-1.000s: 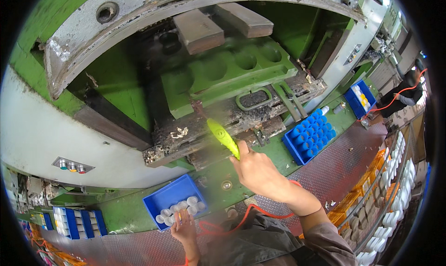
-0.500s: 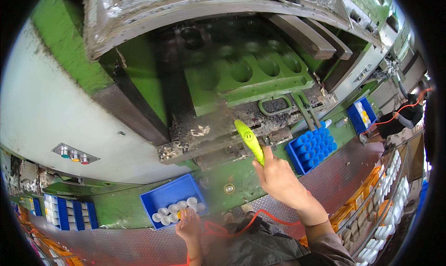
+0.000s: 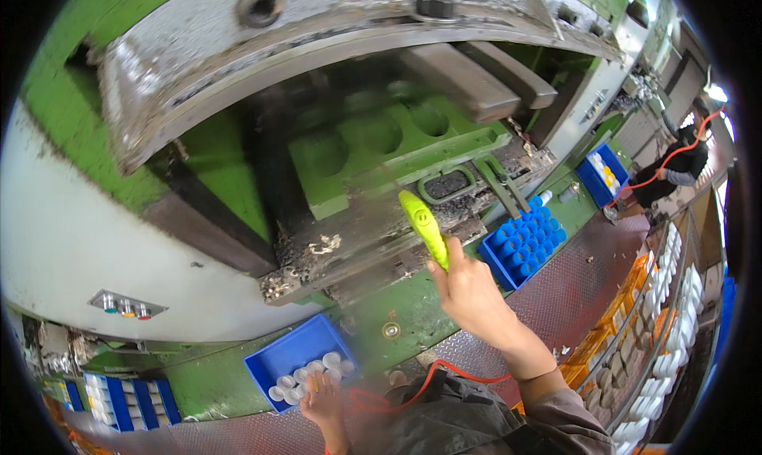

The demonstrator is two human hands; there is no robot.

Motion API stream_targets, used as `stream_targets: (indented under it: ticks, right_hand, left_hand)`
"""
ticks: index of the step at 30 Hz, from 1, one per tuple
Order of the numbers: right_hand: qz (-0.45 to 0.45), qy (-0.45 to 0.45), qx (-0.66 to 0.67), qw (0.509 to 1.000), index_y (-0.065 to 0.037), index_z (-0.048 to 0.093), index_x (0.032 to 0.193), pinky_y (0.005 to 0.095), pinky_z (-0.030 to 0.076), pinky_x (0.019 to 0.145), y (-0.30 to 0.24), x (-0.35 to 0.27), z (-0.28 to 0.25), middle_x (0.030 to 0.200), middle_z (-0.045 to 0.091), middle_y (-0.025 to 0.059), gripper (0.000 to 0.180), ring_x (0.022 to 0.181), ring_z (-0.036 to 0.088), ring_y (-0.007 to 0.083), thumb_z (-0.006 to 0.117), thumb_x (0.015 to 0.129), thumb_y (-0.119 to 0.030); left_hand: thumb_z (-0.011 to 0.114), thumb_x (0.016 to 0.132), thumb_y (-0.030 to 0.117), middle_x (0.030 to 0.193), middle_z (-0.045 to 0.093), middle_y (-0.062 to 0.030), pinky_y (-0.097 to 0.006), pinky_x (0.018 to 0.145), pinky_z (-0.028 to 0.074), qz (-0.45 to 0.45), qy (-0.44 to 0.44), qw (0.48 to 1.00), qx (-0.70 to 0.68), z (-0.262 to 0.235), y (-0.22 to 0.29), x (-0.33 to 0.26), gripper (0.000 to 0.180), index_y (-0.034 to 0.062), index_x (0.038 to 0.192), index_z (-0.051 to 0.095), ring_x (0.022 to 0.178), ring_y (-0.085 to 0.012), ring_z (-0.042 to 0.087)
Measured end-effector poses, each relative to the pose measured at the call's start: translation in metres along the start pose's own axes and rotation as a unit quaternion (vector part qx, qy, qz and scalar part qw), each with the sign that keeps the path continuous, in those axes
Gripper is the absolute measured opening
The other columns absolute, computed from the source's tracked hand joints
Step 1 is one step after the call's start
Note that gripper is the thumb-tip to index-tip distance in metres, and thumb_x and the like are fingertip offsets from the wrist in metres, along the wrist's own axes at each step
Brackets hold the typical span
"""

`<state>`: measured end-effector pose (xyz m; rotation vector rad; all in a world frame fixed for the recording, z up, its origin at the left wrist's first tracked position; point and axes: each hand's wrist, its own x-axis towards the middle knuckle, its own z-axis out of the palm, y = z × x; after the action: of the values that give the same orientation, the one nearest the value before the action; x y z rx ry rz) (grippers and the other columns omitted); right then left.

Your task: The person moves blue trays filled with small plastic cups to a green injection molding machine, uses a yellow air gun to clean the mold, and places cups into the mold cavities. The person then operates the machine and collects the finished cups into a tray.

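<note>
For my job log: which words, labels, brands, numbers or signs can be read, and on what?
No words, numbers or brands are legible.
Round mark on the yellow-green handle in the right hand: too small to make out.
Button panel: any lettering too small to read.

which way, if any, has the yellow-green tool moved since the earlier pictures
Yes. Judged against the oval green handle on the press, the yellow-green tool has moved right and up in the view, closer to that handle.
</note>
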<state>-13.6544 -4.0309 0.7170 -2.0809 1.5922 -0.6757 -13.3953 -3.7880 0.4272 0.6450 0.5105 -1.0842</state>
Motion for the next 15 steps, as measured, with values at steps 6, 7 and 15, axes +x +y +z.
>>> stream_targets:
  ticks: [6, 7, 15]
  right_hand:
    - [0.047, -0.052, -0.007, 0.998, 0.010, 0.043, 0.110, 0.0559, 0.047, 0.056, 0.007, -0.002, -0.001, 0.064, 0.059, 0.0294, 0.033, 0.062, 0.060, 0.0498, 0.057, 0.097, -0.017]
    - [0.062, -0.070, 0.005, 0.996, 0.010, 0.042, 0.110, 0.0561, 0.047, 0.056, 0.009, -0.001, -0.003, 0.063, 0.059, 0.0294, 0.034, 0.062, 0.060, 0.0500, 0.056, 0.097, -0.017]
    - [0.040, -0.077, 0.059, 0.995, 0.004, 0.041, 0.107, 0.0566, 0.049, 0.057, 0.017, 0.000, -0.015, 0.069, 0.062, 0.0270, 0.028, 0.063, 0.061, 0.0498, 0.051, 0.099, -0.022]
  left_hand:
    - [0.060, 0.078, 0.033, 0.148, 0.045, -0.0118, -0.050, 0.114, 0.026, 0.008, -0.006, 0.999, 0.052, 0.008, 0.000, -0.001, 0.068, 0.0110, 0.141, 0.048, 0.139, -0.0305, 0.039]
    - [0.059, 0.078, 0.034, 0.149, 0.045, -0.0117, -0.050, 0.114, 0.026, 0.012, 0.001, 0.998, 0.058, 0.009, 0.000, -0.001, 0.068, 0.0113, 0.142, 0.048, 0.139, -0.0302, 0.039]
    - [0.059, 0.079, 0.031, 0.148, 0.044, -0.0115, -0.049, 0.113, 0.029, 0.007, -0.014, 0.999, 0.049, 0.015, -0.005, -0.010, 0.067, 0.0114, 0.142, 0.048, 0.137, -0.0312, 0.040]
